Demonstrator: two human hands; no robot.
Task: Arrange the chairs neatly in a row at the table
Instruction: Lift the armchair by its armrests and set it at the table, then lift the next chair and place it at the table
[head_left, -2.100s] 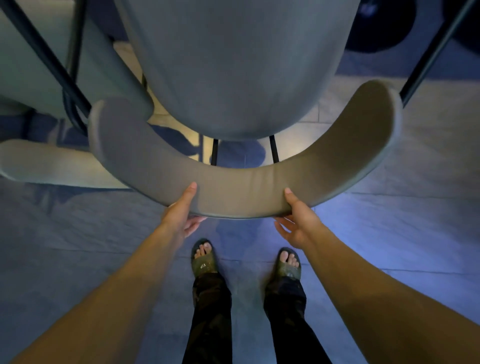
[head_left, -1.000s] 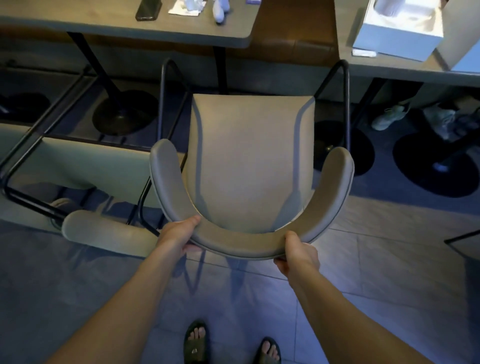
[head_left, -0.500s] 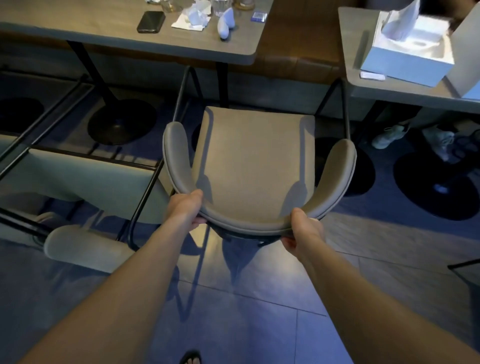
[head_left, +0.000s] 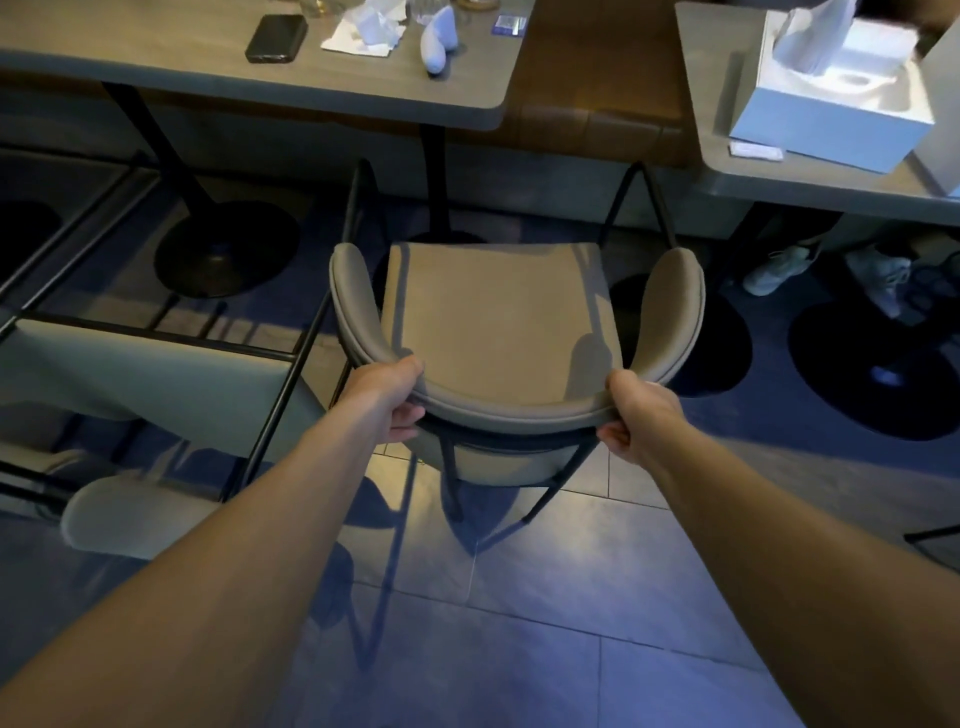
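Note:
A beige padded chair (head_left: 501, 317) with a curved backrest and thin black legs stands in the middle, facing the grey table (head_left: 218, 67), its front legs near the table's edge. My left hand (head_left: 387, 397) grips the left part of the backrest. My right hand (head_left: 636, 415) grips the right part. A second beige chair (head_left: 124, 374) of the same kind stands to the left, close beside the first, only partly in view.
On the grey table lie a black phone (head_left: 275, 37), crumpled tissue and a small white bottle. A second table (head_left: 727, 156) at right carries a tissue box (head_left: 831, 93). Round black table bases (head_left: 226, 249) and someone's sneakers (head_left: 779, 267) sit on the tiled floor.
Both hands have kept their grip while the chair slid forward toward the table. My view has risen from my feet to the tables.

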